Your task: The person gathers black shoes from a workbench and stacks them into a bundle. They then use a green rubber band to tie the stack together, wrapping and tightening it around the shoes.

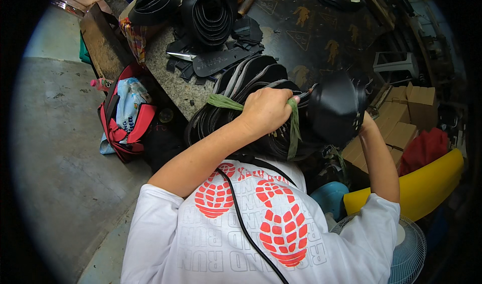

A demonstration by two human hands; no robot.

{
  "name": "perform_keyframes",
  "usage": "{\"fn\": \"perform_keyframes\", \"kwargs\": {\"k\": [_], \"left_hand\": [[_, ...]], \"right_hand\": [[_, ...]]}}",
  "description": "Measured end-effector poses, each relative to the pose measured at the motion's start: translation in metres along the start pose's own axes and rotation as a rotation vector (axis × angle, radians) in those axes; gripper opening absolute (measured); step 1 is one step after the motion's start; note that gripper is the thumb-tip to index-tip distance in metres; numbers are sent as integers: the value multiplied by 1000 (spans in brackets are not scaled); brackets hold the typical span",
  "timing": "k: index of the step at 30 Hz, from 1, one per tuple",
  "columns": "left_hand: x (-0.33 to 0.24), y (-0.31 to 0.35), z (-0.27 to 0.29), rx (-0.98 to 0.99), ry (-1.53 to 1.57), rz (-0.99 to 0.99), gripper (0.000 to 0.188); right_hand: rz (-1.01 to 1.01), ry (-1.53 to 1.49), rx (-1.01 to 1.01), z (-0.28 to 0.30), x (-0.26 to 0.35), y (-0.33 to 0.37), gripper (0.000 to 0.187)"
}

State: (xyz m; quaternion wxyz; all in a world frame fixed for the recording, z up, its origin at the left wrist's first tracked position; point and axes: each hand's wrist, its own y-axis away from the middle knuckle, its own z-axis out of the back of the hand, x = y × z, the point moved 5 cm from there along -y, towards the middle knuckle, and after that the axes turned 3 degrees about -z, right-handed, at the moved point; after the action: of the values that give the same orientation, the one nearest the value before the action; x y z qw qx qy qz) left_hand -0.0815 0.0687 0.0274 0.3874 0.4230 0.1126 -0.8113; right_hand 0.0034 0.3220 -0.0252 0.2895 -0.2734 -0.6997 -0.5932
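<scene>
At 12 o'clock from the person's chest, a bundle of curved black, grey-edged pieces [261,81] is lying beneath the bare left hand [268,108], whose fingers are curling snugly around a limp green strip [294,128]. A slackening strip could be letting the pieces fan out. At 3 o'clock, a glossy black rounded piece [332,108] is largely hiding the bare right hand [369,123], leaving its grip unclear. Flat dark-grey cut pieces [221,61] and a pointed silver blade [182,56] are crowding the dark patterned table [311,60] toward 10 o'clock, possibly snagging a shifted bundle.
</scene>
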Motion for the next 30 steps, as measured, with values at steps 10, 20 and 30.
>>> {"fn": "perform_keyframes", "kwargs": {"k": [10, 20, 30], "left_hand": [[0, -2, -3, -135, -19, 27, 33], [-2, 0, -11, -223, -134, -18, 31], [8, -3, -5, -109, 15, -20, 27]], "right_hand": [[-288, -275, 142, -37, -11, -11, 33], [-246, -387, 206, -107, 40, 15, 41], [-178, -289, 248, -94, 20, 11, 41]]}}
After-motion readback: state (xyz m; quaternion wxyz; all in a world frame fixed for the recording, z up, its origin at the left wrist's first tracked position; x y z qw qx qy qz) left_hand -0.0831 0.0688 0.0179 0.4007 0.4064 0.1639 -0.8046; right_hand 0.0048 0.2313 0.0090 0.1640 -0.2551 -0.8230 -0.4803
